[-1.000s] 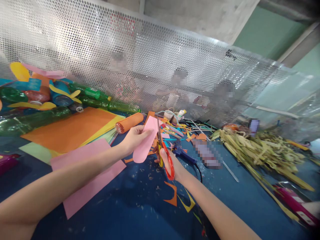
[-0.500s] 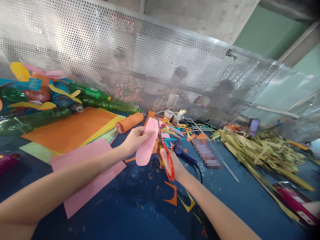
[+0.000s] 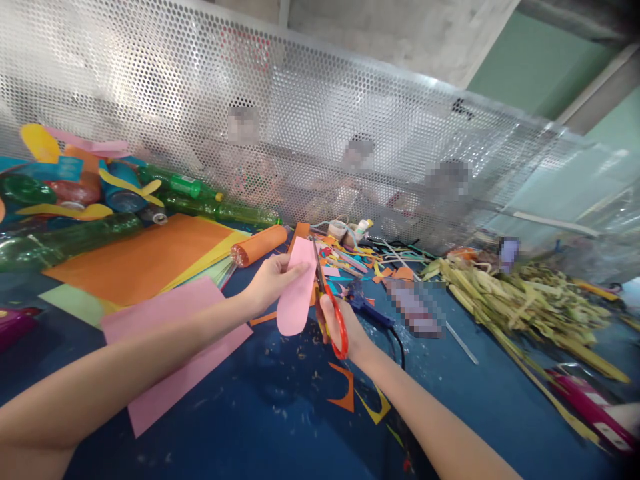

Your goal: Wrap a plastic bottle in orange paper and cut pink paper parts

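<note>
My left hand (image 3: 273,283) pinches a long pink paper piece (image 3: 296,303) with a rounded lower end, holding it above the blue table (image 3: 225,413). Red-handled scissors (image 3: 342,333) are in my right hand (image 3: 345,327), fingers wrapped round the handles. Their blades point up and away along the right edge of the pink piece, close together. A larger pink sheet (image 3: 175,380) lies under my left forearm. Curved orange (image 3: 344,393) and yellow (image 3: 376,405) paper offcuts rest on the table below my right hand.
Orange sheets (image 3: 145,257), green bottles (image 3: 240,215) and an orange roll (image 3: 260,246) lie to the left. A blue glue gun (image 3: 370,310), paper scraps and dried husks (image 3: 530,307) are to the right. People show behind the perforated mesh (image 3: 300,127).
The pink piece has turned slightly more upright, its lower end shifting a little right. The scissors and my right hand have moved only slightly.
</note>
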